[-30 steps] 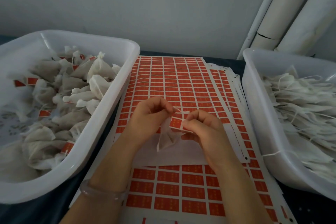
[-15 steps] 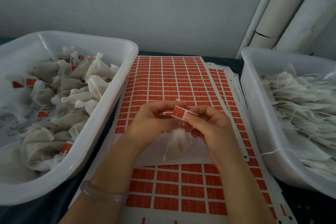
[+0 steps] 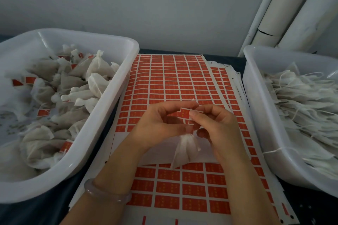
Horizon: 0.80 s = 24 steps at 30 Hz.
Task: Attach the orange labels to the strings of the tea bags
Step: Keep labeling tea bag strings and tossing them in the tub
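Observation:
An orange label [image 3: 185, 114] is pinched between the fingertips of my left hand [image 3: 161, 126] and my right hand [image 3: 217, 126], above the middle of the label sheet [image 3: 175, 82]. A white tea bag [image 3: 183, 151] dangles below my fingers, hanging by its string, whose frayed end sticks up above my left fingertips. The string itself is mostly hidden by my fingers. Both hands are closed around the label and string.
A white tub [image 3: 109, 115] on the left holds tea bags with orange labels attached. A white tub [image 3: 256, 107] on the right holds unlabelled tea bags with loose strings. More label sheets are stacked beneath. White tubes lean in the back right corner.
The label has come up from in front of my right fingers to between both hands' fingertips. The tea bag has shifted right and hangs lower under my hands.

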### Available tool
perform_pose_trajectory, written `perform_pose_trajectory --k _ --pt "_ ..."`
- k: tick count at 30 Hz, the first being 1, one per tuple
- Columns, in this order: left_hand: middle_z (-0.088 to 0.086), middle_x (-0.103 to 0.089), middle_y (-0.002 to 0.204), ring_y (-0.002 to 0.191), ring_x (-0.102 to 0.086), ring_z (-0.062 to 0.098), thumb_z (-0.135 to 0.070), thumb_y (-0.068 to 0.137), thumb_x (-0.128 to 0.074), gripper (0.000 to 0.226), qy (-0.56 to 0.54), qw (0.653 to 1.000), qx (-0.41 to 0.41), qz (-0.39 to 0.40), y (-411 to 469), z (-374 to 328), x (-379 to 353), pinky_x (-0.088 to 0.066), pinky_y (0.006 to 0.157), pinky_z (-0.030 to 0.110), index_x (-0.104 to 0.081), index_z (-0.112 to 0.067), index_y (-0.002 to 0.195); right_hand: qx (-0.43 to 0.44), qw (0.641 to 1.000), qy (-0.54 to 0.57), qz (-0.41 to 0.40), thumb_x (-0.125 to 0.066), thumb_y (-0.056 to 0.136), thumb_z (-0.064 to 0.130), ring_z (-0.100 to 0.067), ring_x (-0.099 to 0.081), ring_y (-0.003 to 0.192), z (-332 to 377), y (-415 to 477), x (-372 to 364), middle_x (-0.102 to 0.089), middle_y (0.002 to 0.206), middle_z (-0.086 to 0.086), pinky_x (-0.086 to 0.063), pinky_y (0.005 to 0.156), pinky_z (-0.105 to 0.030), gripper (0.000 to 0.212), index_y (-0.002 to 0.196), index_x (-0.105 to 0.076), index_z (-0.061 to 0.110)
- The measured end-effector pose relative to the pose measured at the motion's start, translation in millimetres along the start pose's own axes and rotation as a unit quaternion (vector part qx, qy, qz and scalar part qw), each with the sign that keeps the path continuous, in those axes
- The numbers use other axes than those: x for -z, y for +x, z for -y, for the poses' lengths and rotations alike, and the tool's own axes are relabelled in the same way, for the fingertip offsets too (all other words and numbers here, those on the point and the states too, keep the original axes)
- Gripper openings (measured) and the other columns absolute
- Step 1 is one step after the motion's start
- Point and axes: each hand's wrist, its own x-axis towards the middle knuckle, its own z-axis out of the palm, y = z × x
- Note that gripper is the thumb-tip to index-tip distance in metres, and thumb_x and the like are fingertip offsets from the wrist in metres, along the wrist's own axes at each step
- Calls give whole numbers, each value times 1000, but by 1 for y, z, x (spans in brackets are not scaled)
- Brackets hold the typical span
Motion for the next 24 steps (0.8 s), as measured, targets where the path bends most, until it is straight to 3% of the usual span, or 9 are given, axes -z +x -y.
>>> perform_pose_trajectory --k 2,9,14,24 --pt "7 -69 113 96 -66 39 15 75 -65 48 6 1000 2 0 0 0 -1 -58 81 40 -62 -7 118 0 1000 -8 -9 -74 75 24 -10 -67 65 -1 0 -1 -70 67 7 -52 55 -21 6 75 -70 28" --pt "4 -71 108 83 -70 18 14 75 -66 49 19 1000 16 -11 0 -1 -1 -56 74 28 -63 -11 118 12 1000 5 -21 -72 71 28 -7 -64 58 0 0 1 -68 64 6 -53 55 -19 2 71 -71 29" --pt "5 -69 110 86 -65 41 14 75 -67 50 32 999 2 -12 1 0 -1 -58 78 40 -64 -13 116 16 999 -39 -32 -75 74 27 -2 -65 63 -2 1 0 -69 67 14 -49 52 -13 9 78 -68 30" --pt "3 -69 111 91 -66 38 15 74 -67 50 50 999 0 -10 1 0 -4 -58 79 39 -63 -10 118 13 997 -53 -51 -77 72 28 0 -64 63 -3 2 -1 -68 65 15 -48 49 -12 10 78 -69 29"
